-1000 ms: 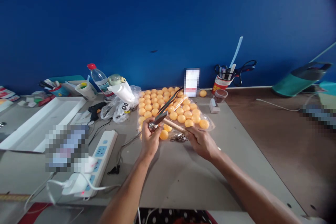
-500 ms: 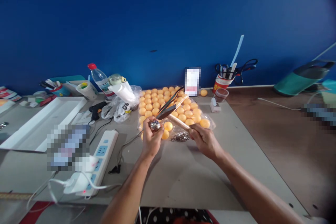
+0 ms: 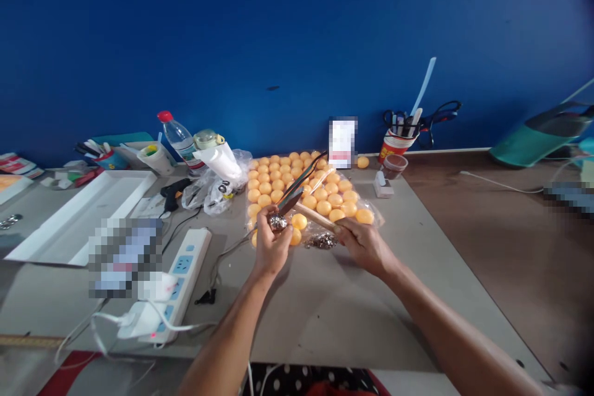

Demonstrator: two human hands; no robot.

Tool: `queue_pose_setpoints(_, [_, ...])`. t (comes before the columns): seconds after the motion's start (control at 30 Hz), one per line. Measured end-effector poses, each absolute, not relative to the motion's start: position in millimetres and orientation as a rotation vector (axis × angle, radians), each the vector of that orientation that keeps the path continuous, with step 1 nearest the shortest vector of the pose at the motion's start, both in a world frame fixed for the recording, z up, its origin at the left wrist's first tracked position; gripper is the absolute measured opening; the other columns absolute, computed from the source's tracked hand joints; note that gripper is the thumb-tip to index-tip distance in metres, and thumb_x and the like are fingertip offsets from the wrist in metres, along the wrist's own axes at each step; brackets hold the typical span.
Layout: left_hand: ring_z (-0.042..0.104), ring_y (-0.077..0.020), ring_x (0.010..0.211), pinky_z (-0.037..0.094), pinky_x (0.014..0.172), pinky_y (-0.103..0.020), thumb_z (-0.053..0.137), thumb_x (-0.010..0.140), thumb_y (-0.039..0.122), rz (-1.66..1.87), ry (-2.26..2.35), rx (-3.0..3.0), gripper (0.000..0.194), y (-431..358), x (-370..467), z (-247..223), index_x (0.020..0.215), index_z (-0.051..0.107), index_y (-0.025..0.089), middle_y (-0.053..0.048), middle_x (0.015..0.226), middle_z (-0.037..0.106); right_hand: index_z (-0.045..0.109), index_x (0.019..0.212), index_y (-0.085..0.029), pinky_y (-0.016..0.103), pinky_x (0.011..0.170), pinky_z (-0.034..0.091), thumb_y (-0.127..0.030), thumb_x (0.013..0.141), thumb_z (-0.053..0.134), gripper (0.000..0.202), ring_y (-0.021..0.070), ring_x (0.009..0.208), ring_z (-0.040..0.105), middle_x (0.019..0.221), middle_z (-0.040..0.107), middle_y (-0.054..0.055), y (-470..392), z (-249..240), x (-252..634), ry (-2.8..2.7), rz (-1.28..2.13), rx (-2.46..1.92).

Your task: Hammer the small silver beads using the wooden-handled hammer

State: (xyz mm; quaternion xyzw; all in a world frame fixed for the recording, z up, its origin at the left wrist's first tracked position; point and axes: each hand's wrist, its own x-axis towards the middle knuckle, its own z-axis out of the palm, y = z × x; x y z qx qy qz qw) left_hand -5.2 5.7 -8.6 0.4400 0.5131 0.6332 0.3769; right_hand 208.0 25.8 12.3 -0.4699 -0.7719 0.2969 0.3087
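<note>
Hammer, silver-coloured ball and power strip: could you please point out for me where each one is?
Hammer (image 3: 313,214): head view, on its wooden handle.
Silver-coloured ball (image 3: 278,221): head view, on its shiny surface facing the camera.
Power strip (image 3: 182,265): head view, on a blue socket panel.

The work table here has a bare grey top (image 3: 362,315), with a brown wood-toned surface (image 3: 473,223) alongside it on the right. Across the middle, orange balls (image 3: 278,185) sit in rows in clear plastic, with a heap of shiny metallic bits (image 3: 322,240) just beside their near edge. Over on the left I see a power strip (image 3: 189,263), a long white tray (image 3: 88,213), a black glue gun (image 3: 172,195), a crumpled plastic bag (image 3: 218,193) and a red-capped bottle (image 3: 180,143). Towards the right of the grey part, a red-and-white cup (image 3: 393,147) stands behind a small white box (image 3: 383,187). A thin white cable (image 3: 501,184) lies across the brown surface, near a tilted green container (image 3: 531,143).
</note>
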Motion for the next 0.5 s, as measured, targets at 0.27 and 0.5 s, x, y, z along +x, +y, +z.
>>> queue_pose_setpoints(0.27, [0.056, -0.0133, 0.074, 0.045, 0.067, -0.024, 0.066, 0.073, 0.024, 1.577, 1.336, 1.049, 0.037, 4.7, -6.9, -3.7, 0.107, 0.050, 0.022, 0.001, 0.085, 0.058, 0.049, 0.068, -0.020, 0.024, 0.057, 0.037, -0.034, 0.094, 0.042, 0.030, 0.0131, 0.058, 0.050, 0.063, 0.054, 0.000, 26.6, 8.9, 205.5, -2.045, 0.774, -1.236])
queue_pose_setpoints(0.5, [0.059, -0.0115, 0.076, 0.047, 0.072, -0.024, 0.069, 0.071, 0.023, 1.660, 1.165, 0.913, 0.042, 11.8, -8.6, -10.3, 0.108, 0.049, 0.023, 0.002, 0.086, 0.060, 0.049, 0.068, -0.021, 0.023, 0.055, 0.037, -0.033, 0.094, 0.041, 0.030, 0.0126, 0.057, 0.048, 0.061, 0.053, -0.001, 22.3, 14.4, 202.3, -2.037, 0.795, -1.241])
